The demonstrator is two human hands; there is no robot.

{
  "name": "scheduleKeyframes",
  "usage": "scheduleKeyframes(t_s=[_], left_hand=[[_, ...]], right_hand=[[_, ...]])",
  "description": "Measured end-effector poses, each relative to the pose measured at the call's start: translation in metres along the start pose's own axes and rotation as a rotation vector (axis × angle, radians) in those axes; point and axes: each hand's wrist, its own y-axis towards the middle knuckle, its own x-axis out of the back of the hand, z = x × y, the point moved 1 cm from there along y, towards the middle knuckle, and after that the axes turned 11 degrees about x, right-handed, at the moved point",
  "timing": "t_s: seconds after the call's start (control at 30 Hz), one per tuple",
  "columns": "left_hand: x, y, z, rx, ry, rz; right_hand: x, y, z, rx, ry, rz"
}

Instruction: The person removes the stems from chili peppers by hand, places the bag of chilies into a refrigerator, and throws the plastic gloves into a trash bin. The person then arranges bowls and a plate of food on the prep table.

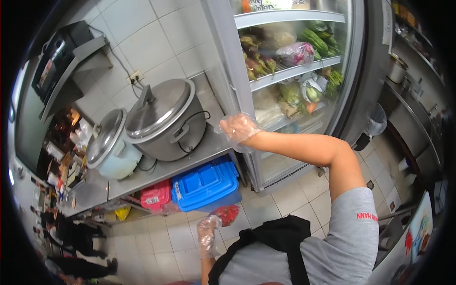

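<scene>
My right hand (239, 131), in a clear plastic glove, is at the left side of the upright glass-fronted fridge (259, 164). Its fingers are curled closed against the edge of the fridge door; the exact grip is hidden. Low in front of me, my left hand (207, 233) wears a clear glove too. It is closed on a clear plastic bag with red contents (226, 215), whose kind I cannot make out. Behind the fridge glass sit cucumbers (315, 42), a wrapped purple-and-white vegetable (295, 54) and leafy greens (290, 92).
A large grey rice cooker (166, 137) and a pale blue one (114, 156) stand on the steel counter (209, 145). Underneath are a blue lidded bin (206, 185) and a red bin (156, 195). A person in dark clothes (78, 237) is at far left. Steel counters line the right.
</scene>
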Motion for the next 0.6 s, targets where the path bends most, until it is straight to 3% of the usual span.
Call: scheduleKeyframes(t_s=[0.1,0.17,0.2,0.23,0.27,0.3,0.37,0.4,0.47,0.53,0.57,0.6], left_hand=[[0.002,0.040,0.043,-0.008,-0.072,0.155],[-0.003,0.045,0.031,-0.013,-0.131,0.200],[-0.002,0.041,0.009,-0.012,-0.142,0.213],[-0.001,0.036,-0.015,-0.098,0.046,0.218],[0.001,0.033,-0.024,-0.184,0.237,0.229],[-0.002,0.051,-0.012,-0.435,0.345,0.232],[-0.013,0.049,-0.042,-0.503,0.447,0.320],[-0.022,0.052,-0.060,-0.582,0.556,0.372],[-0.047,0.067,-0.074,-0.652,0.429,0.539],[-0.081,0.064,-0.126,-0.772,0.454,0.722],[-0.099,0.057,-0.154,-0.643,0.290,0.903],[-0.120,0.049,-0.181,-0.502,0.125,1.071]], right_hand=[[0.010,-0.002,0.011,-0.037,-0.086,0.146],[0.014,-0.014,0.018,-0.102,-0.028,0.210],[0.019,-0.028,0.029,-0.137,-0.098,0.128],[0.028,-0.044,0.044,-0.176,-0.165,0.051],[0.057,-0.053,0.066,-0.240,-0.054,0.141],[0.094,-0.062,0.085,-0.312,0.056,0.232],[0.145,-0.095,0.099,0.064,0.136,-0.252],[0.181,-0.108,0.112,0.039,0.094,-0.324],[0.188,-0.171,0.146,-0.619,0.364,-0.961],[0.212,-0.192,0.148,-0.605,0.311,-1.681],[0.215,-0.200,0.148,-0.614,0.290,-1.682],[0.214,-0.210,0.148,-0.707,-0.217,-1.577]])
